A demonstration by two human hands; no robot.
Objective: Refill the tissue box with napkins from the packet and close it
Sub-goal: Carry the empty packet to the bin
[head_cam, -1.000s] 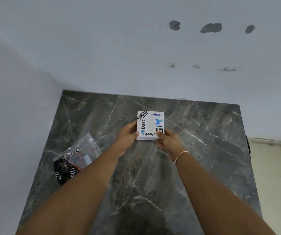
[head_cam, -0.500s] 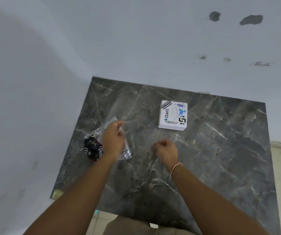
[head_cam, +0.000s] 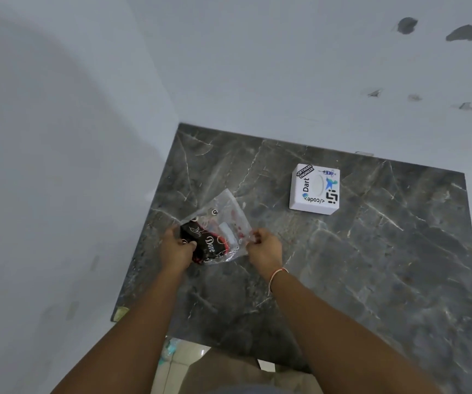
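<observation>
My right hand (head_cam: 263,248) has come across from the bare marble to join the left, so both hands are on the napkin packet (head_cam: 215,231) now, and the tissue box (head_cam: 314,189) sits alone where I put it down, further back and to the right on the tabletop (head_cam: 371,265). Left hand (head_cam: 176,248) is clamped round the packet's near-left end, thumb over the dark printed napkins inside, steadying it. Right hand pinches the clear plastic at the right edge, I'd say to pull the opening apart. The packet is tilted up off the marble, far end higher. The box is shut, stickers and oval slot facing up, well apart from my hands, out of the way while I work the plastic. Nothing has come out of the packet yet; the box isn't open yet either.
</observation>
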